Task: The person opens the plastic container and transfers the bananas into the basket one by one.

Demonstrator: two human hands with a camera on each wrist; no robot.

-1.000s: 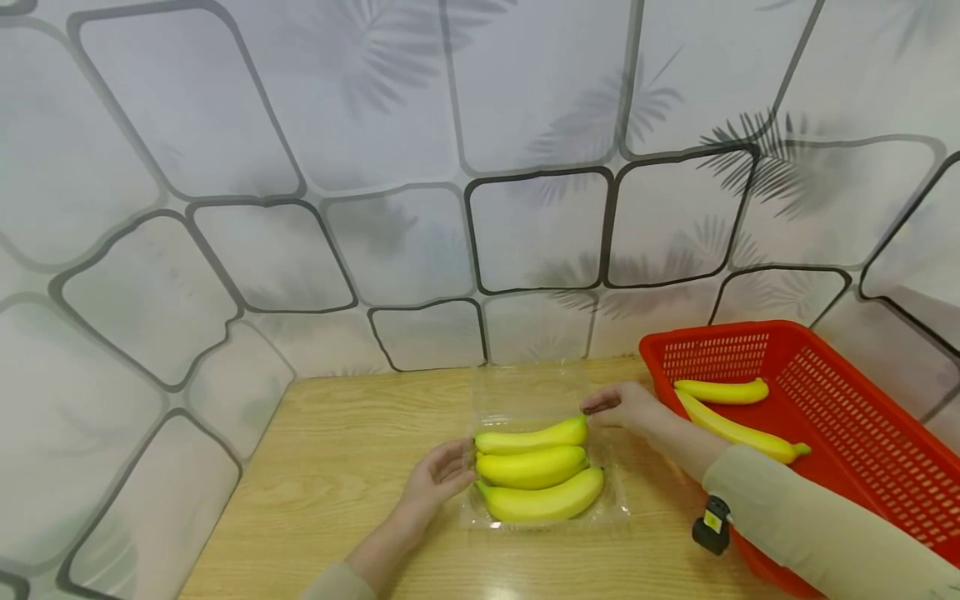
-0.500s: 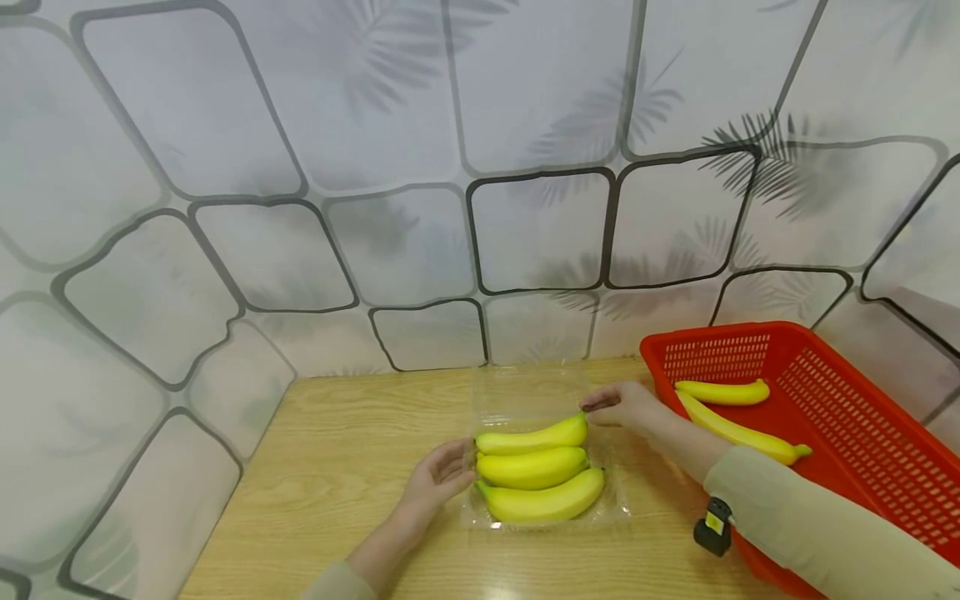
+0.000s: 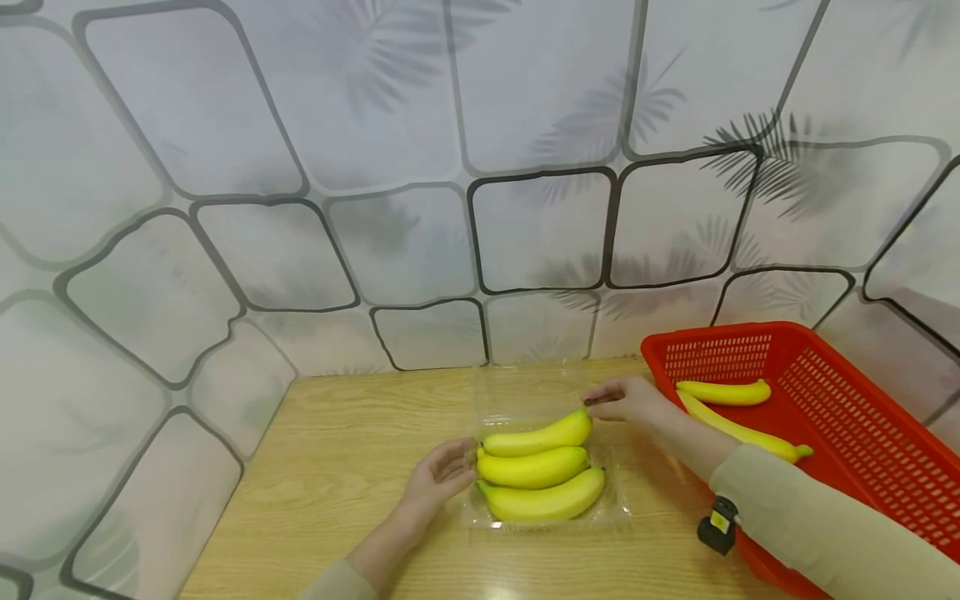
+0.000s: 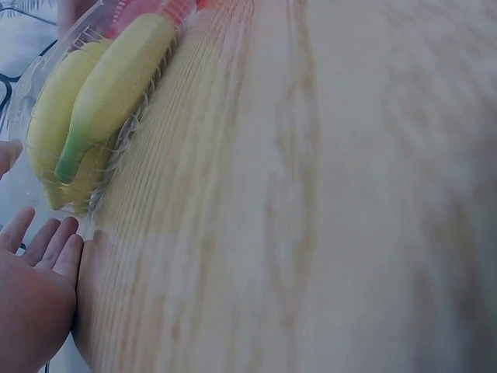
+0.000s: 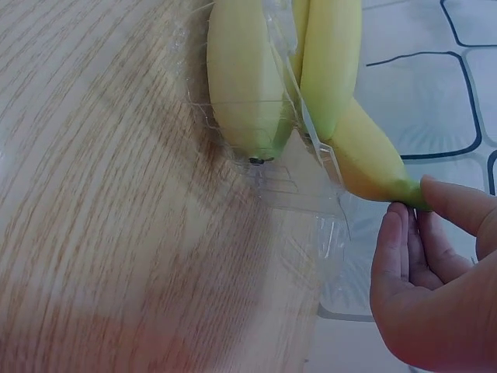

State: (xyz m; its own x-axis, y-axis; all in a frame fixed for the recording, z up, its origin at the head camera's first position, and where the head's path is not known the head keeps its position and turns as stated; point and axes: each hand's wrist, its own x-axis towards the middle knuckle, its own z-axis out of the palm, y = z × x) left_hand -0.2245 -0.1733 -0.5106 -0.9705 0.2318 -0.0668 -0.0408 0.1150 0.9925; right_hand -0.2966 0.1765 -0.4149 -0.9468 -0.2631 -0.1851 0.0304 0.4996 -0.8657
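Note:
Three yellow bananas lie side by side in a clear plastic clamshell box (image 3: 619, 510), its lid (image 3: 528, 390) folded back toward the wall. My right hand (image 3: 628, 400) pinches the green stem of the rear banana (image 3: 542, 437) between thumb and fingertips. In the right wrist view, that stem end (image 5: 410, 193) pokes out past the box's edge. The middle banana (image 3: 532, 468) and front banana (image 3: 543, 502) rest in the box untouched by that hand. At the box's left side is my left hand (image 3: 437, 477), fingers relaxed, holding nothing; whether it touches the plastic I cannot tell.
A red plastic basket (image 3: 847, 367) with slotted walls stands at the right, partly behind my right forearm. Two more bananas (image 3: 742, 427) lie in it. The wooden table (image 3: 322, 467) ends against a patterned wall (image 3: 420, 242) at the back and left.
My right hand has shifted slightly right, and the rear banana has moved with it, its stem end now higher and tilted up. The left hand has stayed in place.

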